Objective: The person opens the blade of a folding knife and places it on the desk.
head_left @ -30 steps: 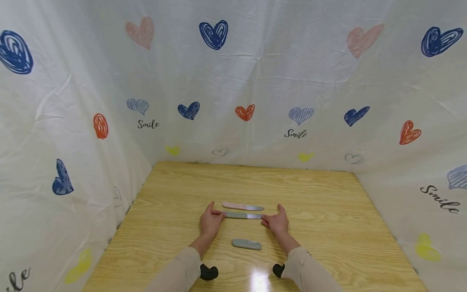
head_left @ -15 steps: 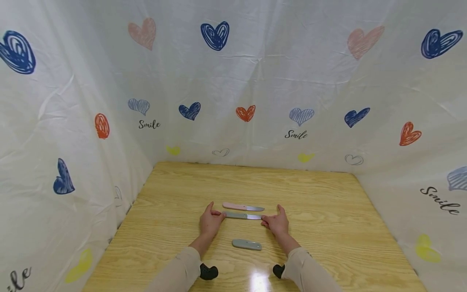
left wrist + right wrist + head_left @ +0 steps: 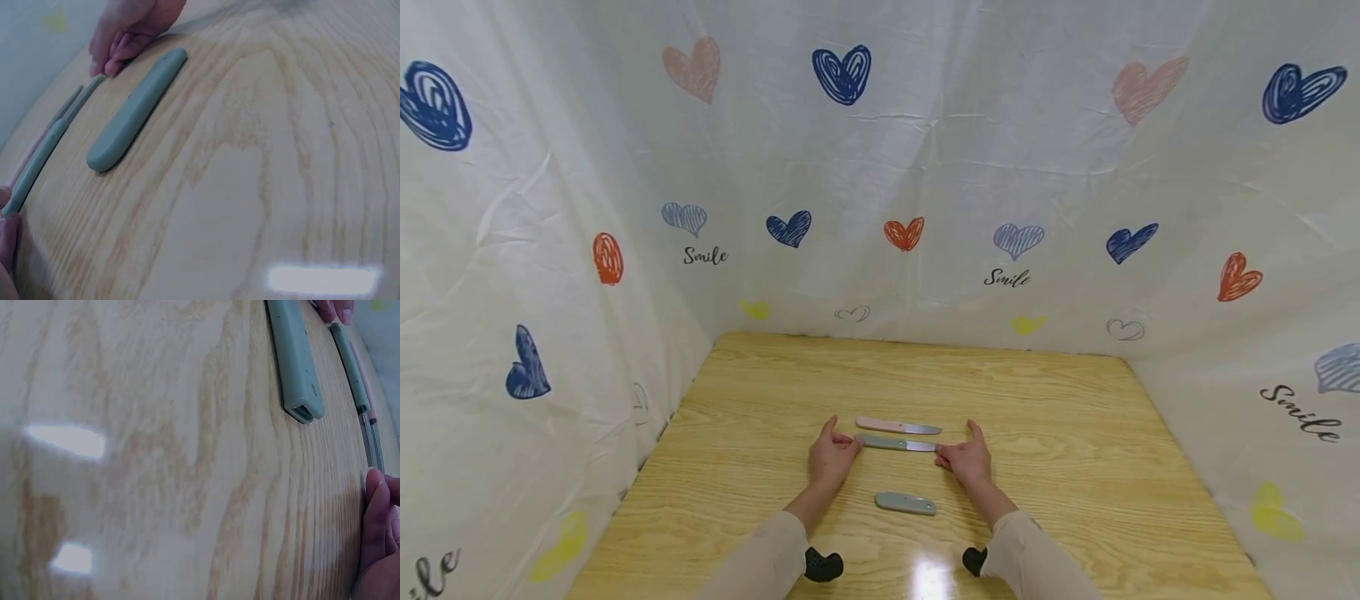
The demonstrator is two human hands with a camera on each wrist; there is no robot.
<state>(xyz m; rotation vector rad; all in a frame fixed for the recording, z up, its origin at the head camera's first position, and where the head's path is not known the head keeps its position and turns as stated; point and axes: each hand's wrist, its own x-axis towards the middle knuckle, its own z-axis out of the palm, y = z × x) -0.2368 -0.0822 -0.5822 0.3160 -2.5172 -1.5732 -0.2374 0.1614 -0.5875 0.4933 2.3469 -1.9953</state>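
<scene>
Green knife (image 3: 882, 442) pinched at both ends, cloth (image 3: 940, 150) on three sides

Your left hand (image 3: 832, 460) pinches the handle end of the green knife between thumb and fingers, and your right hand (image 3: 967, 462) pinches the blade at its tip. The knife runs crosswise between your hands, blade to the right (whether it touches the wood or sits a touch above, you cannot tell from here). Just beyond it lies the pink knife (image 3: 882, 425), nearly parallel, its blade also to the right. Nearer you, between your forearms, the grey-green sheath (image 3: 905, 503) lies flat; your right wrist view shows a slot in its end.

Under all this is your table (image 3: 760, 383), yellowish wood with long wavy grain and a glossy finish. A bright patch of glare (image 3: 931, 577) sits near your edge, between your beige sleeves (image 3: 767, 550).

Past the table's far edge the white cloth hangs as a backdrop, creased and lightly folded, and it also runs down your left and right. It is printed with scribbled hearts in dark blue, light blue, red, pink and yellow, a few in thin outline, and the word "Smile" in black script.
</scene>
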